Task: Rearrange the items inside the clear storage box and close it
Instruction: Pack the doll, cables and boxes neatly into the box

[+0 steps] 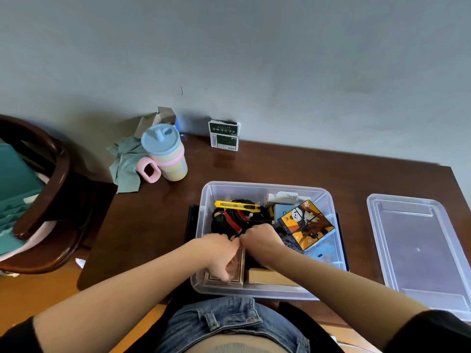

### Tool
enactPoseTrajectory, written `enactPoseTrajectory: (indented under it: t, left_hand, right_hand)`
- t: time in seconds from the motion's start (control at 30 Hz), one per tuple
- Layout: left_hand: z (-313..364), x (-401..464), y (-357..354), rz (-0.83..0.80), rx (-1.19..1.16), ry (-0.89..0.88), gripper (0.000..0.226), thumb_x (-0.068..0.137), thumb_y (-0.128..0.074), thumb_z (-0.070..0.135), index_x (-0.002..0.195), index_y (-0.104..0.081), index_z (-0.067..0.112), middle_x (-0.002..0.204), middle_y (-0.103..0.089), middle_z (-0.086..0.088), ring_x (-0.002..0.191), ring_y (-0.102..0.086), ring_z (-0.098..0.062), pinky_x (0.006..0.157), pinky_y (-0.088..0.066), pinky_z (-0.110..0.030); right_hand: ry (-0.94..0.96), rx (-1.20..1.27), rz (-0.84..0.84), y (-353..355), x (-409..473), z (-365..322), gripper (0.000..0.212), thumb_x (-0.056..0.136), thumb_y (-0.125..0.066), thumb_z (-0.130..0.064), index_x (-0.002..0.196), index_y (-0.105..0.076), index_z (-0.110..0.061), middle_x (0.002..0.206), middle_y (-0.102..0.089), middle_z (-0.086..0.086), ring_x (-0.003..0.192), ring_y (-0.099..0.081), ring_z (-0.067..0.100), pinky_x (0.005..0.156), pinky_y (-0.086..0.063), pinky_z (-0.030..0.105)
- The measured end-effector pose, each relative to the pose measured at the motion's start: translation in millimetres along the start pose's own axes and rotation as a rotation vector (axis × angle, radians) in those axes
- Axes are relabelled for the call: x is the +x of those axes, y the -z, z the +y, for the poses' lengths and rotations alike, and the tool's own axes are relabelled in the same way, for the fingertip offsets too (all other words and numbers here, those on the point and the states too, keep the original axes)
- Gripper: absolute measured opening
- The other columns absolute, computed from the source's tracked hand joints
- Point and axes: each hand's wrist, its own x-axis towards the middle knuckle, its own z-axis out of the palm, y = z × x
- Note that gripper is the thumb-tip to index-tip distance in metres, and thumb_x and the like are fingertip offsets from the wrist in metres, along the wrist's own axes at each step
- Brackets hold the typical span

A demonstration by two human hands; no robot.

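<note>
The clear storage box [328, 200] stands open on the dark wooden table in front of me. Inside lie a yellow utility knife [237, 206], a bundle of black cable with a red band [230, 220], an orange panda box [305, 224], a wooden framed box [237, 276] and a brown cardboard box [267, 276]. Both hands are inside the box, knuckles touching. My left hand [221, 253] has curled fingers over the wooden box. My right hand [260, 238] is closed at the edge of the cable bundle; what it grips is hidden. The clear lid [418, 245] lies to the right.
A pastel cup with a blue lid and pink handle [165, 154] stands at the back left beside a green cloth [125, 164]. A green-and-white carton [224, 135] leans against the wall. A dark wooden chair [51, 200] is at the left.
</note>
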Motion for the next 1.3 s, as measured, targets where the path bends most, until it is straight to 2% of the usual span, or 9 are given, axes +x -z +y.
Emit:
enactPoseTrajectory:
  t: [0.1, 0.2, 0.33, 0.57, 0.8, 0.97, 1.07, 1.17, 1.3]
  left_hand:
    - [-0.3, 5.1, 0.2, -0.008, -0.037, 0.009, 0.094, 0.080, -0.070, 0.046, 0.147, -0.016, 0.006, 0.130, -0.047, -0.019, 0.115, -0.048, -0.033, 0.090, -0.045, -0.038]
    - [-3.3, 5.1, -5.7, 0.040, -0.041, 0.011, 0.089, 0.077, -0.070, 0.051, 0.142, -0.025, 0.011, 0.122, -0.053, -0.016, 0.109, -0.050, -0.031, 0.084, -0.044, -0.037]
    - [-5.6, 5.1, -9.5, 0.083, -0.024, 0.012, 0.082, 0.077, -0.069, 0.051, 0.139, -0.030, 0.013, 0.118, -0.056, -0.015, 0.103, -0.053, -0.031, 0.079, -0.044, -0.038]
    - [-8.5, -0.7, 3.3, 0.087, 0.073, -0.015, 0.069, 0.082, -0.063, 0.053, 0.132, -0.037, 0.013, 0.113, -0.060, -0.011, 0.102, -0.057, -0.029, 0.088, -0.037, -0.040]
    - [-21.6, -11.2, 13.1, 0.098, 0.107, -0.029, 0.068, 0.079, -0.064, 0.058, 0.124, -0.041, 0.012, 0.103, -0.064, -0.008, 0.091, -0.061, -0.027, 0.072, -0.039, -0.032]
    - [-20.2, -12.0, 14.0, 0.034, 0.066, -0.041, 0.070, 0.078, -0.064, 0.060, 0.124, -0.040, 0.013, 0.103, -0.064, -0.008, 0.089, -0.060, -0.027, 0.075, -0.042, -0.034]
    - [-21.7, -11.8, 16.3, 0.016, 0.039, -0.050, 0.067, 0.079, -0.065, 0.057, 0.123, -0.041, 0.014, 0.103, -0.063, -0.006, 0.084, -0.056, -0.023, 0.075, -0.043, -0.035]
    - [-21.7, -10.8, 14.9, 0.014, 0.042, -0.049, 0.067, 0.081, -0.063, 0.057, 0.125, -0.040, 0.012, 0.104, -0.063, -0.007, 0.086, -0.058, -0.024, 0.073, -0.043, -0.034]
    - [-15.9, -3.7, 6.4, 0.028, 0.092, -0.037, 0.068, 0.084, -0.059, 0.056, 0.129, -0.039, 0.009, 0.105, -0.064, -0.009, 0.093, -0.061, -0.027, 0.073, -0.044, -0.035]
  right_hand:
    - [0.030, -0.032, -0.076, -10.3, 0.1, 4.6, 0.017, 0.088, -0.055, -0.002, 0.099, -0.061, -0.013, 0.086, -0.068, 0.003, 0.076, -0.064, 0.023, 0.042, -0.024, 0.026]
    - [0.032, 0.055, -0.045, -18.3, 1.5, 6.6, 0.022, 0.093, -0.047, -0.006, 0.113, -0.055, -0.011, 0.096, -0.068, 0.009, 0.085, -0.065, 0.029, 0.054, -0.037, 0.031]
    - [-0.029, 0.166, -0.009, -23.4, 4.1, 1.7, 0.022, 0.092, -0.046, -0.007, 0.108, -0.060, -0.014, 0.099, -0.069, 0.007, 0.088, -0.066, 0.031, 0.062, -0.041, 0.032]
    - [-0.025, 0.157, 0.026, -24.6, 7.5, 2.1, 0.021, 0.090, -0.048, -0.006, 0.100, -0.066, -0.013, 0.096, -0.069, 0.006, 0.088, -0.065, 0.030, 0.065, -0.040, 0.030]
    - [0.009, 0.252, 0.139, -29.6, 0.8, 9.8, 0.020, 0.093, -0.047, -0.024, 0.104, -0.060, -0.014, 0.095, -0.070, 0.008, 0.085, -0.066, 0.031, 0.062, -0.042, 0.031]
    - [-0.070, 0.398, 0.020, -23.0, -8.9, 21.9, 0.025, 0.089, -0.048, -0.016, 0.109, -0.063, -0.019, 0.100, -0.068, 0.007, 0.086, -0.063, 0.027, 0.058, -0.041, 0.027]
    - [-0.088, 0.449, 0.000, -18.5, -17.9, 31.7, 0.021, 0.088, -0.053, -0.024, 0.105, -0.065, -0.022, 0.096, -0.069, 0.003, 0.083, -0.063, 0.021, 0.054, -0.038, 0.024]
    - [-0.075, 0.397, -0.017, -10.9, -25.6, 39.0, 0.018, 0.084, -0.060, -0.034, 0.098, -0.065, -0.024, 0.092, -0.069, 0.000, 0.083, -0.062, 0.019, 0.057, -0.039, 0.023]
    - [-0.055, 0.301, -0.089, -1.7, -30.8, 40.6, 0.023, 0.081, -0.061, -0.028, 0.104, -0.066, -0.023, 0.096, -0.068, -0.001, 0.088, -0.062, 0.021, 0.061, -0.041, 0.025]
